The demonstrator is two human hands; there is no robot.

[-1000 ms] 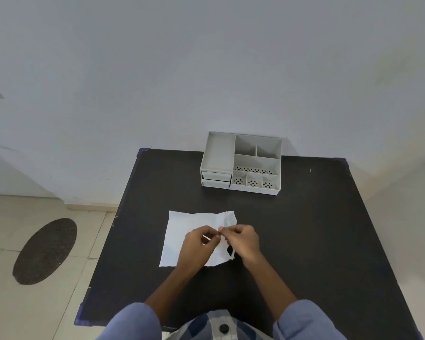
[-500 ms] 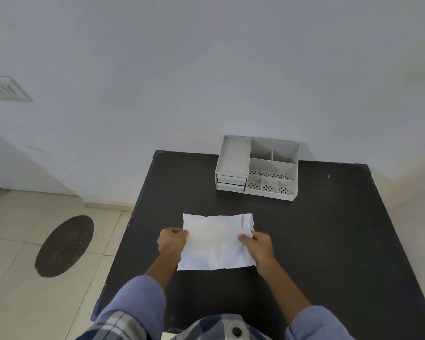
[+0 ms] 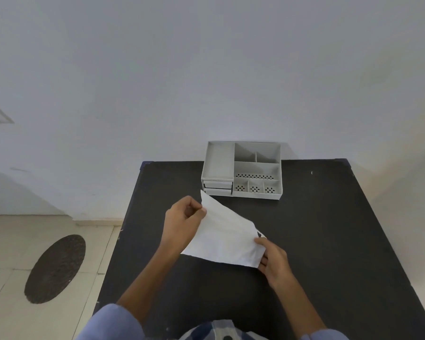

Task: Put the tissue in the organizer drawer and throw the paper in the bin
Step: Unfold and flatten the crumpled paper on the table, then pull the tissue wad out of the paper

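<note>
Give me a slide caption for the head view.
Both hands hold a white tissue over the black table, organizer behind.

Both hands apparently pinched closed

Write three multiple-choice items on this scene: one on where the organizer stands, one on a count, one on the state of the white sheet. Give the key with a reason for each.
1. Where does the grey plastic desk organizer stand on the black table?
A. at the far edge, by the wall
B. at the near edge, by the person
C. on the floor

2. How many small perforated compartments line the organizer's front row?
A. one
B. three
C. six

3. What is the state of the white thin sheet?
A. crumpled into a ball
B. inside a drawer
C. held by both hands

Key: 1 A, it stands against the white wall at the table's far side. 2 B, three hole-patterned cells show side by side. 3 C, the left hand pinches its upper corner and the right hand grips its lower right edge.
</note>
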